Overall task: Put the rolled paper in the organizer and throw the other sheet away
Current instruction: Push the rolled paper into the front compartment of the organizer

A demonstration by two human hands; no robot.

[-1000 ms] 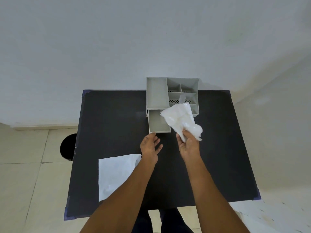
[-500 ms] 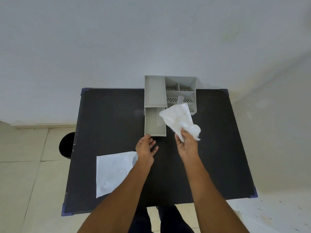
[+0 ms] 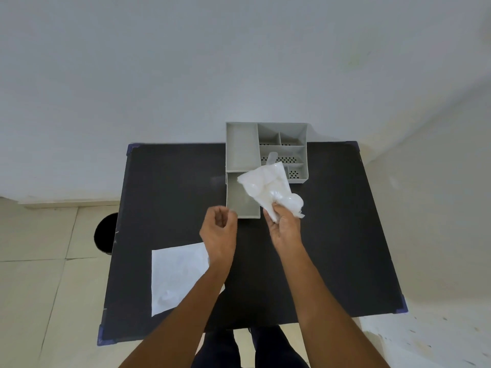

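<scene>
My right hand (image 3: 285, 228) grips a crumpled white sheet (image 3: 268, 188) by its lower end and holds it up in front of the grey organizer (image 3: 241, 147). Behind the sheet, the tip of a rolled paper (image 3: 272, 157) stands up in a perforated compartment on the organizer's right side. My left hand (image 3: 219, 231) hovers just left of the right one, its fingers curled in on nothing, near the front edge of the organizer's pulled-out drawer (image 3: 243, 201). A flat white sheet (image 3: 176, 274) lies on the black table (image 3: 172, 187) at the front left, partly under my left forearm.
A round black bin (image 3: 105, 232) stands on the tiled floor beside the table's left edge. The organizer sits against the white wall at the table's far edge. My legs show below the near edge.
My left hand's fingers have curled from spread to closed. The right hand still holds the crumpled sheet in about the same place.
</scene>
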